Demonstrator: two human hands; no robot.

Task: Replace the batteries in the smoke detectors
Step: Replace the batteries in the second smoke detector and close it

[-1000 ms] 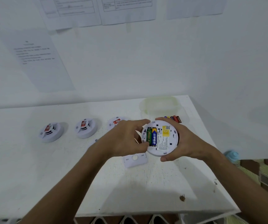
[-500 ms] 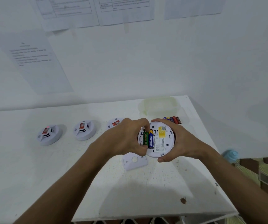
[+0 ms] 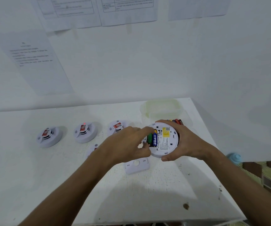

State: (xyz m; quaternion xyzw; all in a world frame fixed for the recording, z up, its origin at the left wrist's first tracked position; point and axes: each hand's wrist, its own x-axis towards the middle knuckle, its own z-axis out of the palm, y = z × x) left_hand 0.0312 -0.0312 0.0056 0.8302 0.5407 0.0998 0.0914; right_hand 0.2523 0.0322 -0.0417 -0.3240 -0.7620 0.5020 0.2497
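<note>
My right hand (image 3: 186,141) cups a white round smoke detector (image 3: 166,144) turned back-side up just above the table. Its open compartment shows a green battery (image 3: 150,138) and a blue battery (image 3: 155,139) side by side. My left hand (image 3: 126,144) pinches the green battery end to end, index finger at its far end and thumb at its near end. The white battery cover (image 3: 136,165) lies on the table just below the hands.
Three smoke detectors (image 3: 49,137) (image 3: 85,132) (image 3: 117,127) stand in a row to the left; another (image 3: 92,149) peeks out behind my left forearm. Loose batteries (image 3: 177,121) and a clear plastic box (image 3: 162,108) sit behind the held detector. The white table (image 3: 147,193) ends at right.
My left index finger has stretched out over the far end of the green battery, with the thumb at its near end. The right hand and detector have barely moved.
</note>
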